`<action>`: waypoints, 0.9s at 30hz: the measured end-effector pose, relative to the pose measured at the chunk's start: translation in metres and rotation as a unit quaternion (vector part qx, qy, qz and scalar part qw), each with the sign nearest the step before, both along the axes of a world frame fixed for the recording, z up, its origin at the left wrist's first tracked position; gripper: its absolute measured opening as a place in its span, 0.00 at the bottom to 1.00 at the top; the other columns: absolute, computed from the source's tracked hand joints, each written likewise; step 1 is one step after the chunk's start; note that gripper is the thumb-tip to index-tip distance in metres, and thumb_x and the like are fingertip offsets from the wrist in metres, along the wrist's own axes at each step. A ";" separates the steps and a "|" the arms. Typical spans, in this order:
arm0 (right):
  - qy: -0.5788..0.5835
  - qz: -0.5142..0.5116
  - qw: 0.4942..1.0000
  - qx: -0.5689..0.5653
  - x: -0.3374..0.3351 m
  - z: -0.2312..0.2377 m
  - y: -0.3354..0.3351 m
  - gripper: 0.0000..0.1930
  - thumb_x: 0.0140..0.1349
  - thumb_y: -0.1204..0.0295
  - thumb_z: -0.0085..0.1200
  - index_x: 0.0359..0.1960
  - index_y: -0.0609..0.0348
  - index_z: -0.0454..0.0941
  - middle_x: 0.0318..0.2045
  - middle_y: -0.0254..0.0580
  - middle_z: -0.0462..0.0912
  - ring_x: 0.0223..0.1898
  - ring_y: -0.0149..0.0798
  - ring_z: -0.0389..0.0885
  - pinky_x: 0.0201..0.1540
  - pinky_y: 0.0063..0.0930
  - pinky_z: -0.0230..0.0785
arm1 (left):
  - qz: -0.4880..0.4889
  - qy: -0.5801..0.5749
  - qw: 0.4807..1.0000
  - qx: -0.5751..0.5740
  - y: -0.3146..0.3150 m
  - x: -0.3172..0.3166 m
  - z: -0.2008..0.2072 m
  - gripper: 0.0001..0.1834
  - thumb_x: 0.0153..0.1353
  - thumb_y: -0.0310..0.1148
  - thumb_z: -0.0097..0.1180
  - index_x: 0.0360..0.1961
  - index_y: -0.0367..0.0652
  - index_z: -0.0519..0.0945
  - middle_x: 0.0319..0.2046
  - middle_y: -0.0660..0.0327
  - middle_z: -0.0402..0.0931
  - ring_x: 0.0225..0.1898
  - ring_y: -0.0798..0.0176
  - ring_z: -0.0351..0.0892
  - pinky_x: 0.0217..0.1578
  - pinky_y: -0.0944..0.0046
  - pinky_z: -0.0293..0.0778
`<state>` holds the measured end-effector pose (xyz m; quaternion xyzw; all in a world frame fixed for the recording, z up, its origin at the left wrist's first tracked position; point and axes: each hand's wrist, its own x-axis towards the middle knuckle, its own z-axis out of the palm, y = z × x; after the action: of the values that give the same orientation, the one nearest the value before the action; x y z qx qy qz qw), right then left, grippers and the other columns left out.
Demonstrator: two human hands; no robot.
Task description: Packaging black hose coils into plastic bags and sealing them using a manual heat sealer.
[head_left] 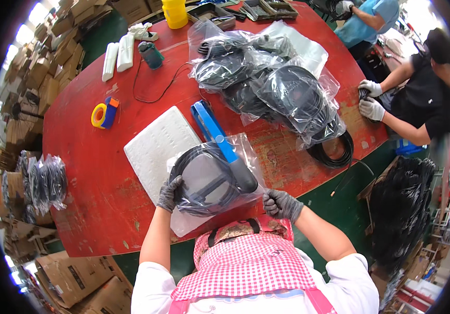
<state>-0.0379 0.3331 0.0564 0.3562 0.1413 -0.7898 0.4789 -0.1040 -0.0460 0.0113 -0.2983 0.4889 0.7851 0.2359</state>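
Note:
A coil of black cable [192, 159] lies inside a clear plastic bag [248, 152] in front of me, partly on a white foam board [157, 138]. My left hand [168, 194], in a grey glove, is closed on the bag and coil at their left side. At the bag's right corner, my gloved right hand [282, 205] pinches the plastic edge. A long blue tool with a black grip [217, 133], possibly a hand-held bag sealer, rests across the bag's right part. Neither hand touches it.
Bagged cable coils [287, 94] are heaped at the far right, beside a loose black coil [334, 154]. A tape dispenser [104, 113], white rolls [125, 52], a dark green bottle [150, 55] and a yellow container [174, 13] stand leftward. A co-worker's gloved hands [372, 99] hold cable at the right edge.

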 end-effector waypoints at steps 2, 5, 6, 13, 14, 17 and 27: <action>0.172 0.206 0.925 0.268 -0.020 -0.011 0.009 0.13 0.59 0.63 0.44 0.21 0.55 0.70 0.11 0.30 0.66 0.11 0.26 0.62 0.13 0.20 0.57 | 0.014 0.015 0.999 -0.029 0.001 -0.005 0.004 0.14 0.47 0.35 0.63 0.33 0.44 0.74 0.22 0.63 0.73 0.21 0.65 0.74 0.26 0.67 0.72; 0.317 0.233 0.766 0.509 -0.056 -0.042 0.019 0.17 0.60 0.57 0.43 0.23 0.59 0.71 0.15 0.36 0.72 0.16 0.31 0.69 0.21 0.26 0.64 | 0.029 0.015 0.998 -0.058 -0.005 -0.004 0.001 0.14 0.48 0.34 0.62 0.36 0.44 0.75 0.24 0.64 0.74 0.22 0.65 0.74 0.26 0.67 0.73; 0.346 0.201 0.724 0.561 -0.068 -0.051 0.019 0.19 0.60 0.55 0.43 0.23 0.60 0.72 0.16 0.38 0.73 0.18 0.34 0.71 0.24 0.29 0.66 | 0.045 0.011 0.997 -0.068 -0.007 0.001 -0.003 0.15 0.48 0.34 0.62 0.36 0.44 0.75 0.24 0.64 0.74 0.22 0.65 0.74 0.26 0.67 0.73; 0.417 0.216 0.676 0.568 -0.189 -0.073 -0.057 0.27 0.54 0.46 0.45 0.35 0.62 0.76 0.32 0.51 0.79 0.36 0.46 0.78 0.41 0.36 0.67 | 0.019 -0.017 0.998 -0.049 -0.006 0.001 -0.003 0.23 0.47 0.38 0.63 0.44 0.42 0.73 0.30 0.66 0.75 0.29 0.67 0.74 0.30 0.67 0.74; 0.442 0.229 0.658 0.565 -0.198 -0.060 -0.073 0.27 0.55 0.46 0.43 0.35 0.61 0.75 0.32 0.52 0.79 0.36 0.47 0.78 0.41 0.38 0.67 | 0.022 -0.013 0.999 -0.045 -0.007 0.001 -0.001 0.23 0.47 0.38 0.63 0.44 0.42 0.73 0.31 0.66 0.74 0.29 0.67 0.74 0.31 0.67 0.74; 0.539 0.353 0.509 0.570 -0.233 -0.057 -0.089 0.23 0.59 0.51 0.39 0.35 0.59 0.75 0.32 0.51 0.79 0.34 0.49 0.79 0.39 0.40 0.68 | 0.027 -0.020 0.998 -0.060 -0.009 0.006 0.007 0.25 0.47 0.38 0.63 0.45 0.42 0.72 0.31 0.65 0.74 0.29 0.67 0.74 0.31 0.66 0.74; 0.560 0.399 0.440 0.578 -0.296 -0.118 -0.120 0.19 0.61 0.54 0.34 0.38 0.50 0.74 0.31 0.52 0.77 0.33 0.51 0.78 0.38 0.45 0.67 | 0.061 -0.052 0.995 -0.057 -0.034 -0.021 0.009 0.18 0.44 0.37 0.65 0.37 0.48 0.74 0.23 0.67 0.74 0.23 0.66 0.74 0.26 0.65 0.74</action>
<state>-0.3344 0.2130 -0.0619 -0.0650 0.9289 -0.2737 0.2409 -0.1252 -0.0796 0.0199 -0.3809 0.5005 0.7524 0.1956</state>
